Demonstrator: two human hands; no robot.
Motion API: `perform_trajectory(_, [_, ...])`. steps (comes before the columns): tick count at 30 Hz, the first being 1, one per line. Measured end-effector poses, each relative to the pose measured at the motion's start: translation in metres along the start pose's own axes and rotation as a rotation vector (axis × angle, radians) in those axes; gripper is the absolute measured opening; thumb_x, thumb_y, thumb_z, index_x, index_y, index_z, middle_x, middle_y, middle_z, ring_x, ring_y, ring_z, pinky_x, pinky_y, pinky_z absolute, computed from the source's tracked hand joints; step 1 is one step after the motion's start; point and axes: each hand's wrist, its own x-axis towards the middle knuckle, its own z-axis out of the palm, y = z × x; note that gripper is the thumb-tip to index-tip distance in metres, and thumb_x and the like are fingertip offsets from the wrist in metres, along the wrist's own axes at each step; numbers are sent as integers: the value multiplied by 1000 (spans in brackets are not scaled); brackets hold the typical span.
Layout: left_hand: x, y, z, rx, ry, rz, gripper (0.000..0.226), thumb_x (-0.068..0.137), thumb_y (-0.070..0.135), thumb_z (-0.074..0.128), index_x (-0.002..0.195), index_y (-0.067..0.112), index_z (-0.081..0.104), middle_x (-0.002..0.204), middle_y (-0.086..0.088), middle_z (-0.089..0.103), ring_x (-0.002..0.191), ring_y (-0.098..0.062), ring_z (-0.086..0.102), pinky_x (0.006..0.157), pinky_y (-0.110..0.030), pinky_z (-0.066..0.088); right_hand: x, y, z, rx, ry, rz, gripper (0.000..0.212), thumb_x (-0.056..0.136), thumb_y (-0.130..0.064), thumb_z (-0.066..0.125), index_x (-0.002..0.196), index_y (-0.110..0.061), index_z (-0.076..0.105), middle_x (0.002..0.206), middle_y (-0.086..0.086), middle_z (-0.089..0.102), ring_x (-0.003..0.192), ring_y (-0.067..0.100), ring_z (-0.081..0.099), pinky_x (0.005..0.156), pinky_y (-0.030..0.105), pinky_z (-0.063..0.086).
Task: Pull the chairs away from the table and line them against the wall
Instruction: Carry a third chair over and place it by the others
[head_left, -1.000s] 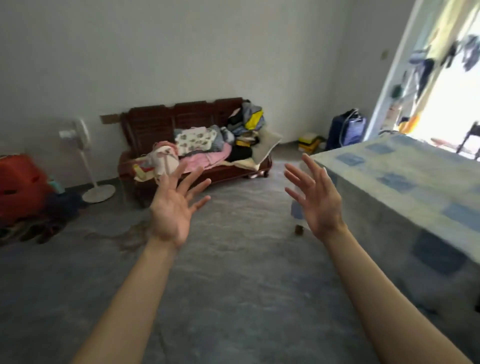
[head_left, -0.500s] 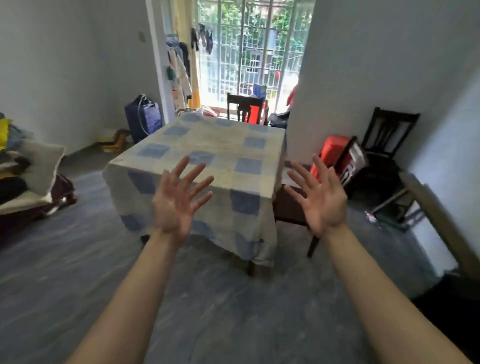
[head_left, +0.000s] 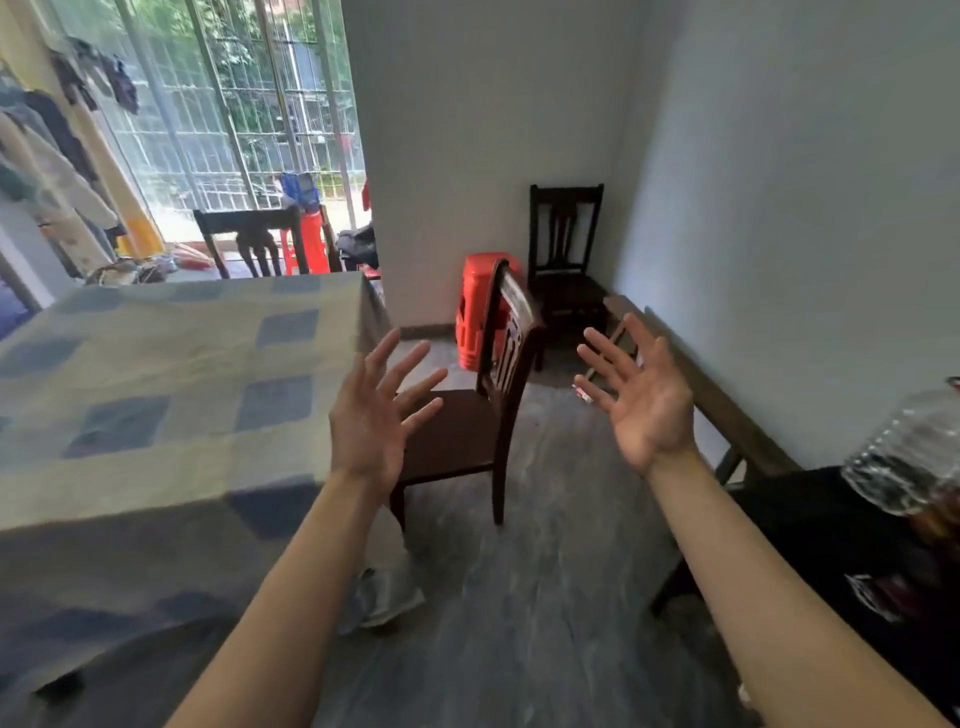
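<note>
Swung round from the sofa side to the desk (head_left: 171, 374) corner. Now facing a dark wooden chair (head_left: 467, 415) tucked at its side (first to pull). Left hand (head_left: 371, 421) and right hand (head_left: 641, 402) up, fingers spread, holding nothing. Another chair (head_left: 566, 260) already by the wall (head_left: 779, 208).

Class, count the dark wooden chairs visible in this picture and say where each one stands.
3. One chair is beside the table, one chair stands in the corner, one chair is beyond the table's far edge. Others may be hidden.
</note>
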Motion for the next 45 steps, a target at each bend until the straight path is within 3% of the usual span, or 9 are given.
perform_trajectory(12, [259, -83, 87, 47, 40, -4, 52, 97, 52, 43, 138, 24, 59, 133, -5, 71, 119, -33, 68, 103, -53, 47, 281, 21, -85, -114, 0, 53, 60, 101, -56, 38, 151, -25, 47, 135, 3, 70, 127, 22, 64, 104, 48, 46])
perform_trajectory(20, [441, -157, 80, 19, 81, -53, 48, 100, 51, 41, 136, 26, 61, 131, -3, 72, 118, -30, 69, 105, -56, 46, 464, 79, -78, -208, -37, 104, 52, 104, -51, 36, 146, -25, 51, 134, 4, 70, 127, 22, 64, 112, 52, 43])
perform_trajectory(26, [564, -181, 89, 8, 121, -81, 47, 98, 52, 44, 133, 28, 63, 130, -3, 72, 117, -32, 69, 105, -57, 46, 602, 109, -53, -272, -110, 136, 45, 107, -46, 33, 143, -27, 53, 137, 5, 68, 127, 21, 63, 110, 49, 44])
perform_trajectory(37, [642, -224, 88, 89, 404, -7, 45, 109, 44, 32, 139, 25, 60, 131, 1, 72, 115, -29, 71, 100, -50, 50, 762, 212, -39, -276, -411, 277, 42, 108, -41, 34, 139, -24, 57, 135, 9, 69, 125, 23, 65, 104, 43, 47])
perform_trajectory(41, [629, -254, 105, 120, 631, 36, 47, 106, 45, 35, 138, 24, 62, 132, -1, 71, 115, -29, 70, 93, -43, 49, 812, 253, -50, -281, -583, 362, 41, 108, -41, 35, 138, -22, 58, 133, 7, 70, 123, 18, 65, 100, 37, 46])
perform_trajectory(45, [589, -288, 139, 167, 878, 58, 52, 102, 48, 35, 137, 22, 61, 133, -1, 71, 114, -28, 70, 97, -44, 49, 847, 279, -62, -327, -737, 413, 38, 102, -46, 42, 128, -25, 61, 124, -1, 73, 118, 12, 66, 94, 34, 45])
